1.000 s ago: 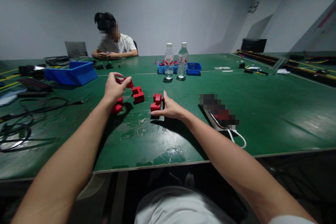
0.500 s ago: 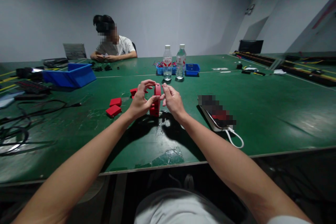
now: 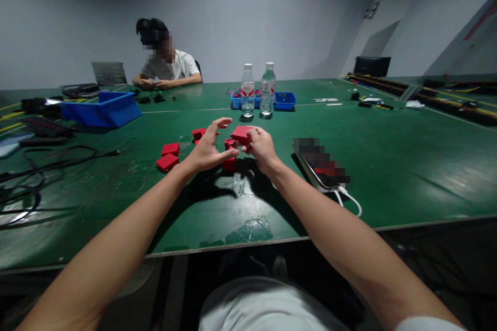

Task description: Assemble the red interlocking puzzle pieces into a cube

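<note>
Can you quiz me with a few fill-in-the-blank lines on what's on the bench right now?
1. The right hand grips a ___ plastic part above the green table.
2. Behind the hands stand ___ clear water bottles.
3. To the left of the left hand, ___ flat red pieces lie side by side on the table.
4. The big open bin at far left is ___ in colour.

Missing words: red; two; two; blue

Dim overhead light casts soft shadows and glare on the green table (image 3: 388, 165); wide-angle bending warps the edges.
</note>
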Motion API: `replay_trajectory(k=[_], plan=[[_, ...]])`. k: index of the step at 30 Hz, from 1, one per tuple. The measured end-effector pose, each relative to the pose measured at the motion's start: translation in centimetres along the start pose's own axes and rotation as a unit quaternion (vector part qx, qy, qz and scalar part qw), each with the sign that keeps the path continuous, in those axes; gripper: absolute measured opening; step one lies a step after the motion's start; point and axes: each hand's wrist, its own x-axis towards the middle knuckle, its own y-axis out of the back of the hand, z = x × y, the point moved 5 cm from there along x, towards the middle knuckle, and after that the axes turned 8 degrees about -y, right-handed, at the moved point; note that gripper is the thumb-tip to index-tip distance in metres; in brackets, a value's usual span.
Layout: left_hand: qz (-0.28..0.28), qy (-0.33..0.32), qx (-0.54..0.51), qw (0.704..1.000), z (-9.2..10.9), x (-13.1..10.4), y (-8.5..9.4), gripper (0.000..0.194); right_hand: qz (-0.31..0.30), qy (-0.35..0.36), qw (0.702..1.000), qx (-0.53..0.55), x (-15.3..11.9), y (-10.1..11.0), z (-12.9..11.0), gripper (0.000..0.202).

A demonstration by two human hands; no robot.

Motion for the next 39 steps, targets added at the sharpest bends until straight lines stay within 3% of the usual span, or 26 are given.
replay_trajectory(k=[4, 6, 12, 21, 29, 39], plan=[[-0.127, 0.074, -0.036, 0.988, -2.8, -1.3, -1.4, 0.114, 0.025, -0.042, 0.998, 0.03, -0.1, 0.5, -0.5, 0.016], [-0.173, 0.102, -0.035, 0.979, -3.8, -2.1, -2.2, 0.121, 0.029, -0.067, 0.996, 0.05, 0.0, 0.6, -0.4, 0.017], [-0.152, 0.119, -0.044, 0.98, -4.1, -2.1, -2.8, 0.102, 0.032, -0.137, 0.98, 0.142, 0.3, 0.9, 0.5, 0.021], [-0.147, 0.13, -0.04, 0.98, -3.7, -2.0, -2.8, 0.102, 0.036, -0.195, 0.954, 0.227, 0.6, 1.3, 1.2, 0.022], [-0.151, 0.121, -0.04, 0.98, -3.8, -2.1, -2.8, 0.101, -0.014, -0.187, 0.945, 0.268, 0.5, 0.4, 0.9, 0.019], [-0.151, 0.134, -0.033, 0.979, -3.7, -2.0, -2.7, 0.104, -0.002, -0.149, 0.946, 0.287, 0.5, 0.4, 0.5, 0.02]])
